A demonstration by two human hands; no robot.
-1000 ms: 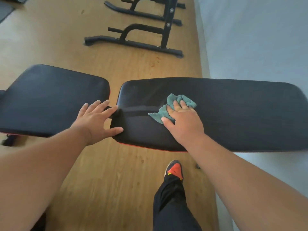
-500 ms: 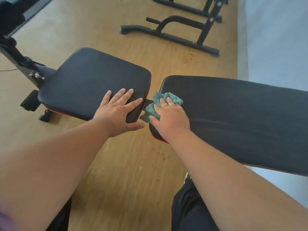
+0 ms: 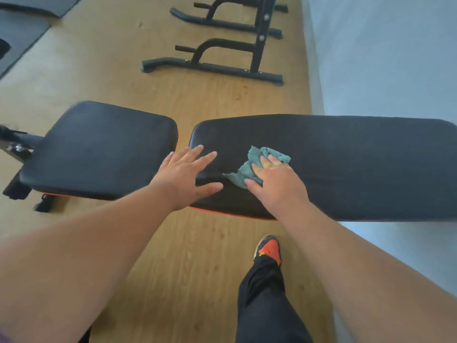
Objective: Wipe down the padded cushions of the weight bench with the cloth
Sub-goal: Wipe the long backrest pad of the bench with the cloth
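Teal cloth (image 3: pixel 257 167) lies bunched under the right hand (image 3: pixel 277 181), fingers pressing it flat at the long back cushion's (image 3: pixel 358 164) left end, centre frame. The left hand (image 3: pixel 184 177), fingers spread and empty, braces beside it. Wiping appears under way; the seat cushion (image 3: pixel 99 149), centre left, likely comes next.

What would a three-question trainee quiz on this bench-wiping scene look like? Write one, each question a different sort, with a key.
1. True or false: the crumpled teal cloth lies on the short black padded seat cushion.
2. Multiple choice: the left hand is A) gripping the cloth, B) flat and spread across the end of the long black padded back cushion, C) on the wooden floor.
3. Fill in: the right hand presses the cloth onto the ____ cushion.

Key: 1 false; 2 B; 3 long back.
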